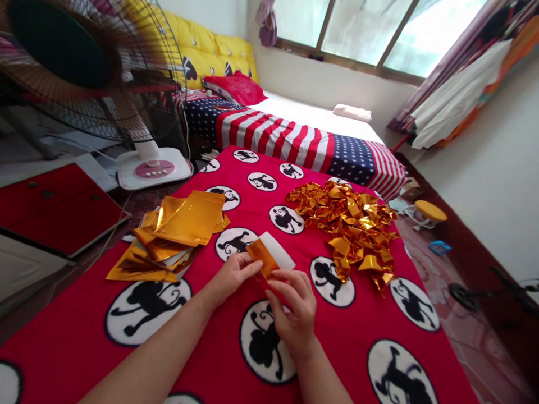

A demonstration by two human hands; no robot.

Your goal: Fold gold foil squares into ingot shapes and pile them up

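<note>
Between my hands is a sheet of gold foil paper [274, 252], partly folded so that a gold band lies over its white side. My left hand [236, 276] pinches its left edge between thumb and fingers. At the near right edge, my right hand [295, 303] has its fingers closed on the same sheet. A loose stack of flat gold foil sheets [191, 219] lies to the left on the red cloth [219, 348]. Off to the right is a heap of folded gold foil pieces [349, 224], crumpled-looking and shiny.
A standing fan [154, 168] is at the left, its blades blurred. Beside it sits a red-topped box or cabinet [63, 205]. Beyond the cloth-covered surface is a bed with a flag-patterned cover [278, 137]. A yellow stool [430, 211] stands on the floor at right.
</note>
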